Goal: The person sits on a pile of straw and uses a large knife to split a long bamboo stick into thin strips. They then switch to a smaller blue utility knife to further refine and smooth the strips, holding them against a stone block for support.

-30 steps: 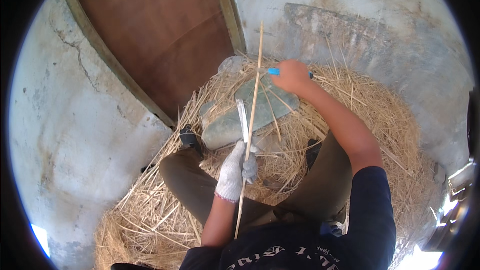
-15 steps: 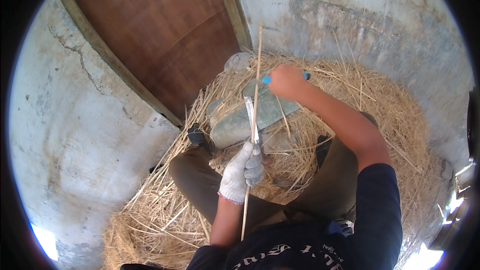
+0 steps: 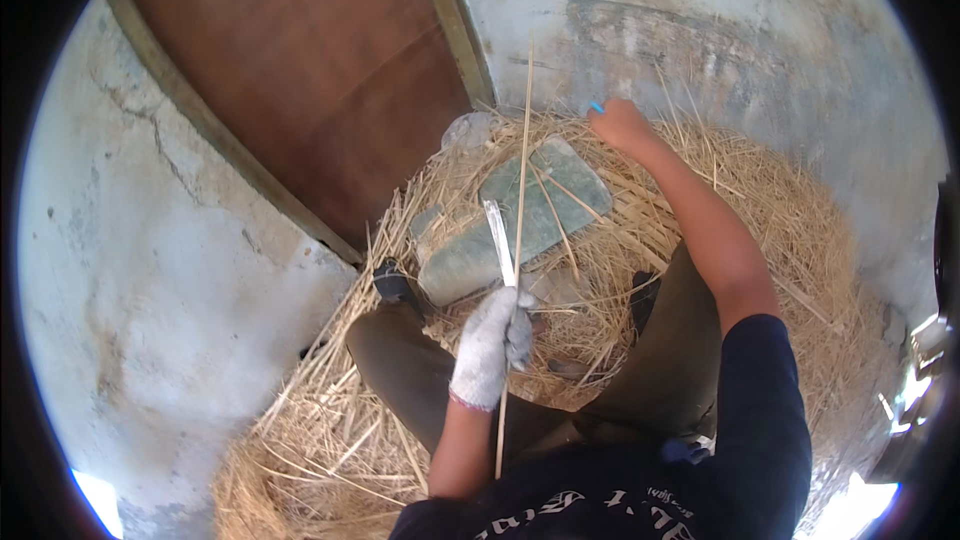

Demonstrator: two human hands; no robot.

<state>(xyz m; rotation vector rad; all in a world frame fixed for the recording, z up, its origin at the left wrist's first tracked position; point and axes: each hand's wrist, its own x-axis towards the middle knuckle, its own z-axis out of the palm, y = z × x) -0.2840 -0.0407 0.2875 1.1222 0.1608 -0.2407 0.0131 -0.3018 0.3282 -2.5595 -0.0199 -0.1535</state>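
My left hand (image 3: pixel 490 340), in a whitish knitted work glove with grey on the fingers, is closed around a long thin bamboo strip (image 3: pixel 523 170). The strip stands nearly upright in view, running from my lap to well above the glove. Out of the same fist juts a flat white blade-like piece (image 3: pixel 498 235), beside the strip. My right hand (image 3: pixel 622 128) is bare and closed on a tool with a blue handle (image 3: pixel 597 108), held out to the right of the strip and apart from it. Only a bit of the blue shows; the working end cannot be made out.
Straw-like shavings (image 3: pixel 780 210) cover the floor around my bent legs (image 3: pixel 660 360). Ahead lie a greenish stone slab (image 3: pixel 555 190) with loose strips across it and a rounded grey stone (image 3: pixel 466 130). A brown door (image 3: pixel 300 60) and worn plaster walls (image 3: pixel 680 40) stand close by.
My right hand with the blue-handled tool has swung up and to the right, away from the strip. The left hand has shifted slightly right, still gripping the strip.
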